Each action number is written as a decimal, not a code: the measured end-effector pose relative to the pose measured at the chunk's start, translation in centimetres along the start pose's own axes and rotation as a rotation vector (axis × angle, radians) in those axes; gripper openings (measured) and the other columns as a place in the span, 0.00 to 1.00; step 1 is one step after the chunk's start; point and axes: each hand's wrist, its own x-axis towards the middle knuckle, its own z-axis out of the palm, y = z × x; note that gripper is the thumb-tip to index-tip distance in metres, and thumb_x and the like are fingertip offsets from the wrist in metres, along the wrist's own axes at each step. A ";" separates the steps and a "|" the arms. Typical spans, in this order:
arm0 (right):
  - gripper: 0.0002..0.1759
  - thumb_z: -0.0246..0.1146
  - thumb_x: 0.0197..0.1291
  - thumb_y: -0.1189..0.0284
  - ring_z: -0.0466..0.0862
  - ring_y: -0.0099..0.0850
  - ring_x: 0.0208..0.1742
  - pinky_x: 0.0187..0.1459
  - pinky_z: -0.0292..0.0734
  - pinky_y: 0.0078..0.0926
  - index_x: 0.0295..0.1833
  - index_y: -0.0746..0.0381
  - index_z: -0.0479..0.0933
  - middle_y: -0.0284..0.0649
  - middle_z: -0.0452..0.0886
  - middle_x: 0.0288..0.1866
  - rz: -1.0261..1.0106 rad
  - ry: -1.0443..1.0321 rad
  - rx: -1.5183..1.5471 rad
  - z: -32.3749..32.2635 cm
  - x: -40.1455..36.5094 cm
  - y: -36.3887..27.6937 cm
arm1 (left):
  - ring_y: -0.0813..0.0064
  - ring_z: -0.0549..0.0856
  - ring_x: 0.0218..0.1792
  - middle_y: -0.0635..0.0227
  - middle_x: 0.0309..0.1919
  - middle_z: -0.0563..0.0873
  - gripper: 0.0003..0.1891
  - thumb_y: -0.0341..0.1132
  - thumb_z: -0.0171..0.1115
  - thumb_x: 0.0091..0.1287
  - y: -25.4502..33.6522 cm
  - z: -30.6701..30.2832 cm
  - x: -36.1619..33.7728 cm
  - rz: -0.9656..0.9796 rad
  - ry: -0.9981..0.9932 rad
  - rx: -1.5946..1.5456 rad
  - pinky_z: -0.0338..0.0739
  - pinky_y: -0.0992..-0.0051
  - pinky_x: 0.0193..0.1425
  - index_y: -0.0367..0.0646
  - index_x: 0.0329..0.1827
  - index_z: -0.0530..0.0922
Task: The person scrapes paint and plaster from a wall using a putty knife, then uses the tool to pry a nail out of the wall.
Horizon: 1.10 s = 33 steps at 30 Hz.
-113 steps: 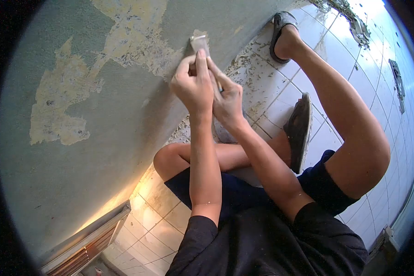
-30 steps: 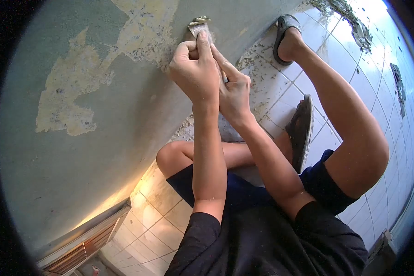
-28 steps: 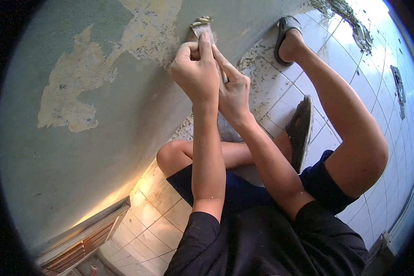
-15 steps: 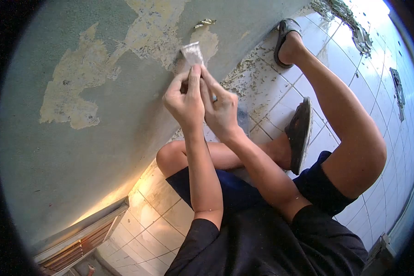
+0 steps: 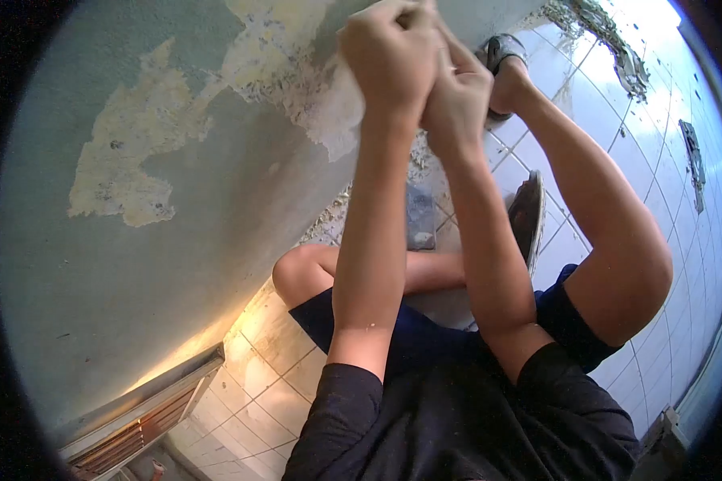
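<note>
My left hand is raised against the upper part of the painted wall, its fingers curled closed. Close beside it, my right hand is also closed, and the two touch. Between them they grip a scraper, whose flat metal blade showed half a second ago; hands and the top edge of the view hide it now. Left of my hands, a pale patch of bare plaster shows where the grey-green paint is off. A second bare patch lies farther left.
Paint flakes lie along the wall's foot on white floor tiles. A flat greyish piece rests between my arms. My sandalled feet and bent legs are at right. A louvred frame stands at lower left; more debris lies upper right.
Both hands have moved up and to the right along the wall with the scraper, whose blade has gone out of sight. The bare patch there looks wider, and the hanging paint curl no longer shows.
</note>
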 end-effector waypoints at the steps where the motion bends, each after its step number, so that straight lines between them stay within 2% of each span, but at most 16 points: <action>1: 0.23 0.60 0.79 0.68 0.84 0.21 0.43 0.46 0.81 0.21 0.71 0.69 0.78 0.40 0.91 0.45 0.079 0.032 0.212 -0.6 1.1 -0.3 | 0.59 0.89 0.26 0.54 0.25 0.90 0.11 0.35 0.71 0.66 0.8 1.5 0.2 0.014 -0.039 0.027 0.82 0.67 0.33 0.34 0.31 0.90; 2: 0.23 0.60 0.79 0.69 0.82 0.21 0.44 0.45 0.80 0.19 0.72 0.70 0.78 0.36 0.88 0.47 0.060 0.028 0.336 -1.4 1.2 -0.6 | 0.48 0.90 0.29 0.48 0.26 0.88 0.10 0.31 0.70 0.64 1.5 2.9 0.3 0.030 -0.079 0.055 0.83 0.61 0.37 0.33 0.28 0.88; 4: 0.23 0.60 0.79 0.70 0.82 0.19 0.44 0.44 0.79 0.17 0.72 0.70 0.77 0.38 0.88 0.52 0.006 0.108 0.211 -2.6 0.6 1.3 | 0.45 0.89 0.29 0.47 0.26 0.88 0.10 0.33 0.70 0.63 1.4 4.0 -0.9 -0.046 -0.158 0.125 0.83 0.58 0.39 0.34 0.28 0.88; 6: 0.22 0.60 0.78 0.71 0.81 0.17 0.43 0.41 0.78 0.17 0.73 0.69 0.77 0.39 0.88 0.51 0.054 0.163 0.166 -2.6 -1.7 2.7 | 0.48 0.89 0.27 0.47 0.25 0.88 0.09 0.31 0.70 0.62 0.8 3.4 -3.2 -0.104 -0.253 0.199 0.82 0.60 0.35 0.34 0.29 0.88; 8: 0.23 0.62 0.78 0.71 0.79 0.16 0.39 0.37 0.76 0.18 0.74 0.65 0.76 0.37 0.89 0.51 0.159 0.099 0.214 -2.0 -4.3 2.8 | 0.71 0.88 0.24 0.60 0.23 0.90 0.09 0.33 0.72 0.66 -0.1 0.8 -5.4 -0.280 -0.215 0.126 0.80 0.72 0.32 0.34 0.32 0.89; 10: 0.23 0.62 0.78 0.71 0.80 0.16 0.39 0.40 0.79 0.19 0.74 0.64 0.77 0.34 0.89 0.49 0.247 0.004 0.097 -1.3 -6.7 4.3 | 0.77 0.87 0.25 0.65 0.24 0.90 0.11 0.35 0.73 0.68 -0.8 -2.1 -7.4 -0.357 -0.114 0.128 0.79 0.74 0.32 0.33 0.34 0.90; 12: 0.22 0.62 0.78 0.72 0.83 0.17 0.44 0.45 0.81 0.20 0.74 0.63 0.77 0.38 0.91 0.50 0.188 0.000 0.038 0.3 -8.9 5.3 | 0.79 0.86 0.26 0.65 0.23 0.89 0.13 0.37 0.74 0.69 -1.0 -4.6 -8.8 -0.418 -0.057 0.141 0.78 0.75 0.32 0.33 0.35 0.90; 13: 0.23 0.63 0.77 0.72 0.83 0.17 0.50 0.51 0.82 0.22 0.73 0.63 0.77 0.46 0.92 0.53 0.211 -0.016 0.010 0.7 -9.8 5.0 | 0.78 0.86 0.22 0.64 0.20 0.88 0.14 0.36 0.72 0.71 -1.5 -5.3 -9.4 -0.306 0.009 0.169 0.78 0.73 0.29 0.32 0.32 0.88; 14: 0.23 0.63 0.77 0.72 0.83 0.17 0.50 0.51 0.82 0.22 0.73 0.63 0.77 0.46 0.92 0.53 0.204 -0.016 0.010 1.2 -10.0 5.0 | 0.78 0.86 0.22 0.64 0.20 0.88 0.14 0.36 0.72 0.71 -1.8 -5.8 -9.7 -0.302 0.012 0.164 0.78 0.73 0.29 0.32 0.32 0.88; 16: 0.23 0.64 0.76 0.72 0.82 0.16 0.52 0.51 0.82 0.22 0.73 0.62 0.78 0.51 0.91 0.54 0.187 -0.056 0.049 1.9 -10.7 5.5 | 0.78 0.86 0.23 0.64 0.21 0.88 0.14 0.36 0.72 0.71 -1.9 -6.9 -9.9 -0.443 0.025 0.114 0.79 0.74 0.31 0.32 0.33 0.88; 24: 0.22 0.61 0.78 0.73 0.83 0.17 0.48 0.48 0.81 0.20 0.73 0.64 0.77 0.45 0.92 0.50 0.117 -0.078 -0.038 1.0 -5.6 3.4 | 0.80 0.85 0.25 0.66 0.24 0.90 0.12 0.38 0.73 0.70 -1.4 -4.3 -5.8 -0.310 -0.023 0.109 0.78 0.75 0.32 0.35 0.36 0.91; 26: 0.22 0.60 0.79 0.71 0.81 0.17 0.43 0.43 0.80 0.20 0.73 0.66 0.77 0.43 0.91 0.44 0.035 -0.059 -0.138 0.4 -2.3 2.2 | 0.77 0.86 0.24 0.65 0.23 0.90 0.12 0.37 0.73 0.69 -1.6 -2.4 -3.5 -0.144 -0.013 0.024 0.79 0.74 0.31 0.35 0.35 0.91; 28: 0.22 0.59 0.80 0.69 0.78 0.15 0.34 0.32 0.74 0.18 0.73 0.67 0.77 0.37 0.88 0.36 -0.077 -0.051 -0.092 -0.6 0.6 1.5 | 0.75 0.88 0.25 0.62 0.23 0.91 0.12 0.37 0.74 0.68 -0.3 0.0 -1.1 -0.132 -0.019 -0.048 0.81 0.73 0.32 0.34 0.35 0.91; 29: 0.22 0.59 0.80 0.69 0.78 0.15 0.34 0.32 0.74 0.18 0.73 0.67 0.77 0.37 0.88 0.36 -0.080 -0.052 -0.088 -1.0 1.0 1.1 | 0.73 0.89 0.24 0.61 0.24 0.91 0.12 0.37 0.74 0.68 -0.2 1.3 -0.3 -0.089 -0.036 -0.013 0.81 0.73 0.32 0.34 0.35 0.91; 31: 0.22 0.59 0.80 0.69 0.72 0.11 0.27 0.24 0.64 0.16 0.73 0.67 0.77 0.30 0.84 0.30 -0.017 0.052 0.124 -1.6 1.8 0.5 | 0.72 0.89 0.24 0.58 0.25 0.91 0.12 0.37 0.73 0.68 1.0 2.9 0.2 -0.057 -0.084 0.021 0.81 0.71 0.32 0.35 0.33 0.90; 33: 0.22 0.58 0.80 0.69 0.70 0.09 0.27 0.23 0.62 0.15 0.73 0.66 0.77 0.27 0.83 0.29 -0.016 0.063 0.080 -1.9 0.9 0.5 | 0.72 0.89 0.24 0.59 0.24 0.91 0.12 0.36 0.73 0.68 1.2 2.6 -0.9 -0.081 -0.108 0.046 0.81 0.72 0.31 0.34 0.33 0.90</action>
